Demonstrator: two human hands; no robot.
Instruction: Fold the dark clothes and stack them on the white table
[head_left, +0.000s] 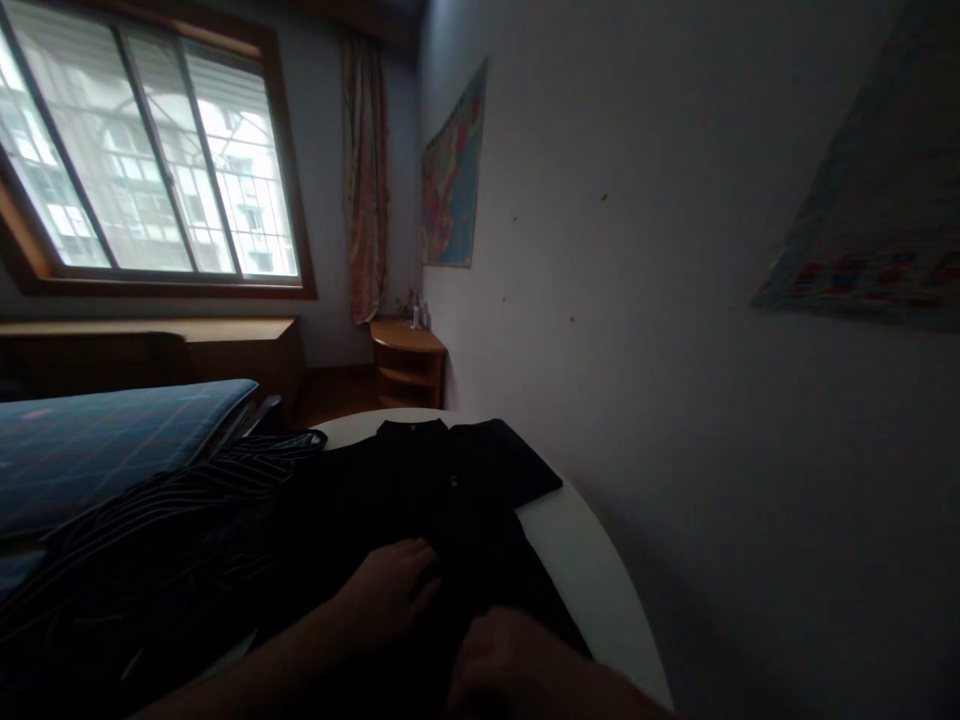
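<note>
The white wall (660, 430) fills the view from 1 to 5 o'clock, with the window (161, 190) at 10. The pale, round-edged tabletop (577, 545) runs from 5 to 7 o'clock, and the plaid mattress (120, 430) lies towards 9. A dark striped cloth (232, 475) at 8 o'clock lies between mattress and tabletop. On the tabletop, at 6 to 7, a black shirt (465, 515) is spread, its collar towards 12 and one short sleeve towards 4.

The step in hand looks like arranging the shirt's body; the next move would call for light, even handling, so that the cloth stays flat.

The left hand (396, 582), at 7 o'clock, is palm down over the shirt, fingers bent and pointing towards 2. The right hand (510, 660), at 6, is blurred and looks curled, its forearm coming from 5. Whether either hand's fingers grip cloth or merely rest, I cannot tell.

Smallest is a pale mark (452, 481) on the shirt.
</note>
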